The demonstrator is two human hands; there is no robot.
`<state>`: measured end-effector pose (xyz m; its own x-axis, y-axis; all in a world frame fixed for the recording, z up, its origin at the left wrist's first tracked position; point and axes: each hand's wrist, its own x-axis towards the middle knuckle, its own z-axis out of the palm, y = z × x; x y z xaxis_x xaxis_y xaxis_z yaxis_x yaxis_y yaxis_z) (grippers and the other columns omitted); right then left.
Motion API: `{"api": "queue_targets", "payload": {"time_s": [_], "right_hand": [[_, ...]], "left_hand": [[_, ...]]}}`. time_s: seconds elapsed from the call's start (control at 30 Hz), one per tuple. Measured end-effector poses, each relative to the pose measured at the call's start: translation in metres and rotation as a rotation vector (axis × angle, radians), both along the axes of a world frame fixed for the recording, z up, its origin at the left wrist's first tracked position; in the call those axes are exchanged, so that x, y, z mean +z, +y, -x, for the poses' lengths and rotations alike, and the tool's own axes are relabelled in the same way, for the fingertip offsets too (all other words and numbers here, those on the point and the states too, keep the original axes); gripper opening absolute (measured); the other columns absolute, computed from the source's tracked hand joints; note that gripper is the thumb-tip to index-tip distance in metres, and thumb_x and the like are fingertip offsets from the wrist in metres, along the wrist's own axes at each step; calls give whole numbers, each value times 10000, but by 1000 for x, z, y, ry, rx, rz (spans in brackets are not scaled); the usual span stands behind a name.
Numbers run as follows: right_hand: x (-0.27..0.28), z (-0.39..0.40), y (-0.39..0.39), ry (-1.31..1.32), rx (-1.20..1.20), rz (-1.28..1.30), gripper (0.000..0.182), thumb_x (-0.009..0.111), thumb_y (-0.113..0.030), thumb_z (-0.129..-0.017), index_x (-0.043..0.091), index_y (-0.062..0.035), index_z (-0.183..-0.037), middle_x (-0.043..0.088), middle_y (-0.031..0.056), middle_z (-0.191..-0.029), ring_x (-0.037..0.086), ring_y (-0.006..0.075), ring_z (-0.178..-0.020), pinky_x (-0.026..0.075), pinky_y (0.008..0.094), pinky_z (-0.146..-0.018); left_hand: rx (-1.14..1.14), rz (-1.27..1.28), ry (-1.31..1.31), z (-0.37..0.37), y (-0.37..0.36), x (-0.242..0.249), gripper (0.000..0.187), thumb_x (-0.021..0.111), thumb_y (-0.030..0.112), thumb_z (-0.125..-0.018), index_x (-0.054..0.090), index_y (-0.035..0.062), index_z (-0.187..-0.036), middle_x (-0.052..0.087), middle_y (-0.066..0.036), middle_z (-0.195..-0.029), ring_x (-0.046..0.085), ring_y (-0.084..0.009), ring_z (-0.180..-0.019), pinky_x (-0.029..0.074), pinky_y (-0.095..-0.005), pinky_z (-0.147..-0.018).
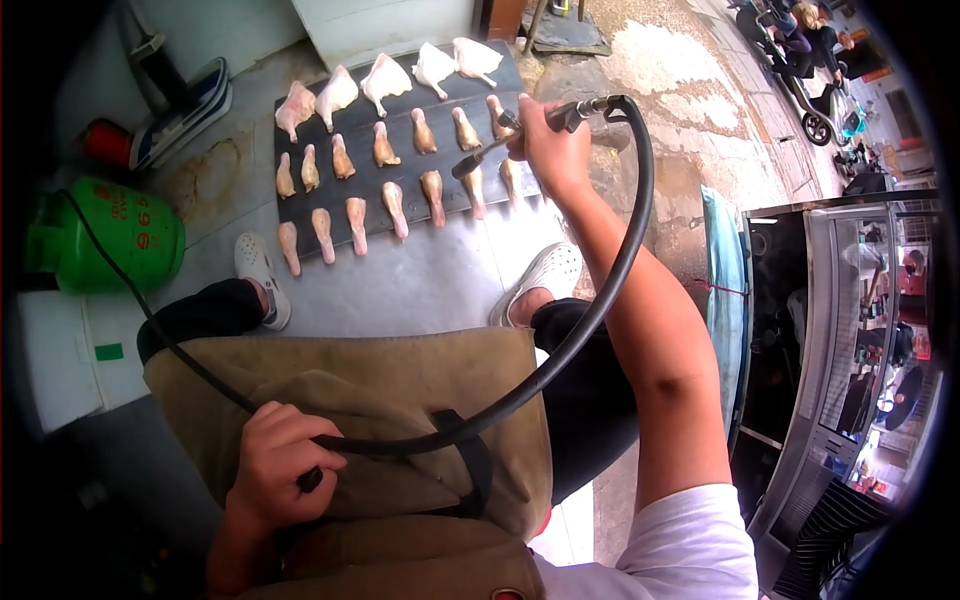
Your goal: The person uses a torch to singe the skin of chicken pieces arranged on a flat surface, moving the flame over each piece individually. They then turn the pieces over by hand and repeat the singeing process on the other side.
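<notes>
My right hand (555, 155) is wrapped round the handle of a gas torch (566, 117). The torch's dark nozzle (468, 165) points left, over the right side of a dark board (355, 122); no flame can be made out. Several chicken drumsticks (385, 146) lie on the board in two rows, with several whole chicken legs (386, 82) behind them. From the torch's rear a black hose (640, 190) loops down across my lap. My left hand (285, 460) is closed round this hose, and a black end piece (310, 480) sticks out below the fingers.
A green gas cylinder (120, 235) lies at the left, near a blue and white scale-like object (185, 115). My shoes (262, 270) flank the board's near side. At the right are a glass-fronted cabinet (845, 330) and a street with parked scooters (805, 95). A person sits there.
</notes>
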<state>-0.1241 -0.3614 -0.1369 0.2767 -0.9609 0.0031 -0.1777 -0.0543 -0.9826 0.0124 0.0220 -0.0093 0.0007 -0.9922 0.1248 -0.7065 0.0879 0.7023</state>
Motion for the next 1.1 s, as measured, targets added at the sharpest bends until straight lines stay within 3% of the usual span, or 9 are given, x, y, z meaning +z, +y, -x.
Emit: {"api": "queue_targets", "payload": {"time_s": [0.23, 0.33, 0.67, 0.77, 0.83, 0.9, 0.93, 1.0, 1.1], "right_hand": [[-5, 1, 6, 36, 0, 51, 367, 650, -259, -911, 636, 28, -684, 631, 102, -543, 632, 152, -499, 518, 292, -593], [-4, 0, 11, 10, -7, 9, 414, 623, -303, -955, 609, 15, -691, 628, 94, -578, 628, 149, -498, 508, 263, -479], [-3, -9, 26, -14, -5, -26, 371, 610, -250, -932, 602, 49, -712, 629, 114, -600, 629, 163, -503, 530, 280, -484], [-6, -14, 30, -11, -2, 40, 384, 586, -187, -892, 588, 14, -565, 607, 74, -507, 586, 120, -496, 431, 267, -1002], [-8, -20, 34, -57, 1, 14, 371, 574, -173, -887, 585, 13, -566, 612, 74, -511, 584, 118, -502, 426, 260, -1004], [-9, -24, 38, -80, 25, 0, 339, 580, -168, -895, 586, 28, -620, 622, 86, -554, 600, 132, -506, 466, 258, -844], [-9, -25, 39, -79, 47, -1, 317, 591, -171, -906, 589, 44, -672, 630, 98, -595, 616, 148, -506, 507, 260, -683], [-10, -29, 43, -84, 77, 6, 308, 595, -172, -919, 590, 56, -712, 633, 109, -621, 629, 159, -502, 556, 269, -579], [-8, -37, 49, -103, 100, 31, 330, 573, -168, -926, 583, 45, -674, 618, 106, -576, 621, 148, -492, 579, 293, -751]], "left_hand": [[-14, 15, 9, -1, 2, -1, 178, 623, -44, -546, 606, 101, -648, 672, -57, -813, 523, -221, -585, 357, -333, -560], [-14, 21, 7, -2, 5, -1, 179, 624, -44, -546, 604, 102, -648, 672, -56, -813, 522, -220, -584, 356, -333, -559], [11, 40, 49, -12, 25, 0, 176, 621, -43, -549, 613, 100, -652, 671, -63, -817, 517, -226, -577, 358, -335, -558], [9, 52, 66, -15, 31, -2, 177, 624, -40, -549, 610, 100, -657, 670, -58, -819, 513, -228, -574, 363, -335, -561], [0, 54, 64, -18, 32, -1, 179, 630, -37, -551, 609, 101, -662, 670, -55, -831, 512, -227, -577, 365, -334, -564], [-3, 51, 56, -19, 34, 1, 182, 635, -35, -552, 607, 102, -668, 670, -52, -843, 510, -226, -582, 367, -334, -566], [-3, 47, 49, -19, 34, 2, 184, 638, -34, -552, 607, 103, -671, 670, -51, -849, 510, -226, -584, 367, -334, -567], [-1, 44, 44, -19, 37, 2, 186, 641, -32, -553, 606, 105, -675, 671, -49, -859, 509, -224, -588, 367, -333, -569], [2, 40, 48, -20, 39, 2, 188, 645, -28, -553, 608, 108, -678, 671, -50, -864, 507, -223, -590, 366, -333, -569]]}}
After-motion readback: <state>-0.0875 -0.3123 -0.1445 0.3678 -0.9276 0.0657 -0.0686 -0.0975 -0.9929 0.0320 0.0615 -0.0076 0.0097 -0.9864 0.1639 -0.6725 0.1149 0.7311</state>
